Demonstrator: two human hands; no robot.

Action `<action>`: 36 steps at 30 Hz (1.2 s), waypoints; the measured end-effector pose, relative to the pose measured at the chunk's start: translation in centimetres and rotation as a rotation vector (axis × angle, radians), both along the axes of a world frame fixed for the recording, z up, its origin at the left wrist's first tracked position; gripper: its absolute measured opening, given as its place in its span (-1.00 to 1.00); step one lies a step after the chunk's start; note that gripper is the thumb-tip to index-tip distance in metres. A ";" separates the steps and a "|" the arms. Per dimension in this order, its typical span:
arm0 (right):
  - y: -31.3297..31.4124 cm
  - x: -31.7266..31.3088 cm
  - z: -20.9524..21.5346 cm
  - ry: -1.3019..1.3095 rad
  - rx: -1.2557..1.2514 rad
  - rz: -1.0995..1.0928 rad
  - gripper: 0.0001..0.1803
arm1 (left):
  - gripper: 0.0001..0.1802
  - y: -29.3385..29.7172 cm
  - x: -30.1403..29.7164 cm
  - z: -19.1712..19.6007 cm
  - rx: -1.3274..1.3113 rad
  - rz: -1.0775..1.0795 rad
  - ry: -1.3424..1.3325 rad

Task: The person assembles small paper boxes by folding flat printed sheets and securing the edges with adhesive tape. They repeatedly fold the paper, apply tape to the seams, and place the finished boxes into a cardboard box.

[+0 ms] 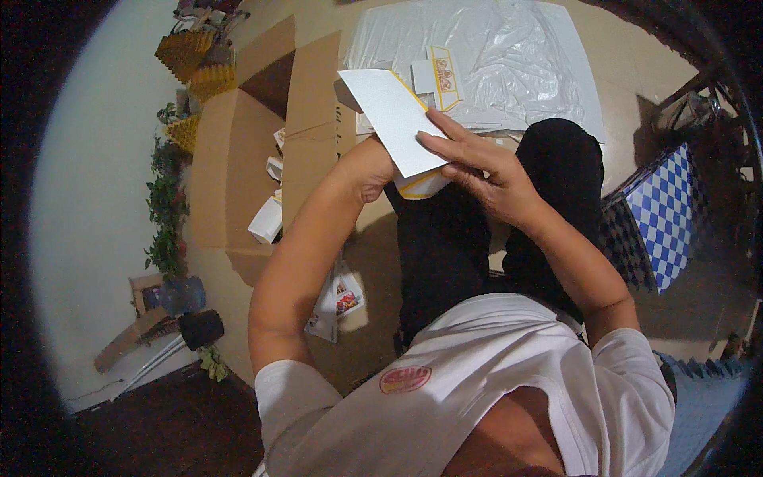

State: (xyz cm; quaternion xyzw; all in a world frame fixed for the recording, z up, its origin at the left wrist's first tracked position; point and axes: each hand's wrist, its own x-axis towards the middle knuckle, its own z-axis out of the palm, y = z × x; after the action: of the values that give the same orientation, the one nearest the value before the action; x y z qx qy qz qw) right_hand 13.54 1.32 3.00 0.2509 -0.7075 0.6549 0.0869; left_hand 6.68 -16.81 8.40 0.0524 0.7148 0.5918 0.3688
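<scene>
Plastic-covered counter (524,67) stands beyond the knees, an open cardboard box (314,119) to its left. White carton with yellow edging (393,123) is held tilted above the lap, between the hands. Left hand (381,164): forearm raised, wrist bent inward; fingers hidden behind the carton, so their closure cannot be told. Right hand (497,171): forearm angled in from the right, fingers (455,149) slightly apart, tips on the white panel; whether they pinch it cannot be told.
</scene>
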 end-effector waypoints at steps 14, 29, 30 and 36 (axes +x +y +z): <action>0.0 -0.3 -1.3 0.023 -0.018 -0.116 -0.59 | -0.57 -3.5 4.4 -1.0 0.388 0.425 -0.233; 0.9 -1.2 -0.4 -0.088 -0.093 -0.233 -0.71 | -0.77 -0.4 4.6 -0.5 0.326 0.434 0.013; 1.2 -1.6 -0.2 -0.074 -0.102 -0.243 -0.71 | -0.79 0.0 4.0 -0.6 0.344 0.431 0.007; 7.4 -3.8 1.3 0.022 -0.152 -0.463 -0.67 | -0.89 4.1 0.6 -2.7 0.468 0.418 0.016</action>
State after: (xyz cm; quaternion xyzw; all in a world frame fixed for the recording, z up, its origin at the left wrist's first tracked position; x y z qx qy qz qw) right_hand 9.73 8.73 4.27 0.0819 -0.6938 0.6662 0.2610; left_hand 7.27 -12.68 5.71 -0.0074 0.5573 0.8029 0.2113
